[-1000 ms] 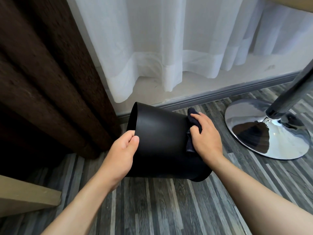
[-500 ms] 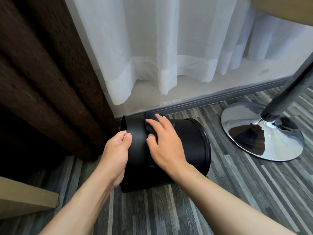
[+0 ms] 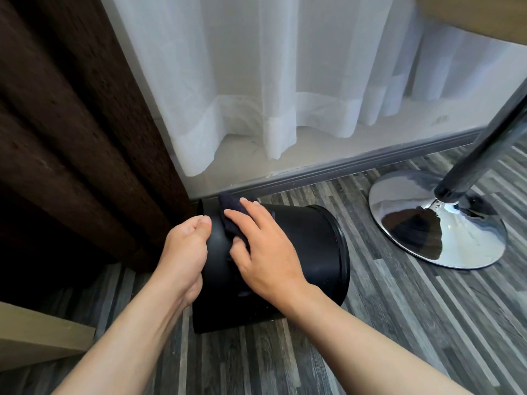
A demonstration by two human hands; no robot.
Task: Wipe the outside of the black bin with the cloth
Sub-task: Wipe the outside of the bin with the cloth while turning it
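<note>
The black bin (image 3: 308, 246) lies on its side on the striped floor, its open mouth to the left and its base rim to the right. My left hand (image 3: 185, 252) grips the mouth rim, thumb on the outside. My right hand (image 3: 265, 252) lies flat on the bin's upper wall near the mouth and presses a dark cloth (image 3: 231, 212) against it. Most of the cloth is hidden under my fingers; its far end sticks out above them.
A dark brown curtain (image 3: 71, 138) hangs close on the left, white sheer curtain (image 3: 271, 81) and a grey baseboard (image 3: 356, 163) behind. A chrome stand base (image 3: 439, 220) with a slanted pole sits at right. A beige board edge (image 3: 37, 337) is at lower left.
The bin has rolled down onto the floor from a raised tilt. My right hand slid the cloth from the base end leftward to the mouth end. The left hand kept its grip on the rim.
</note>
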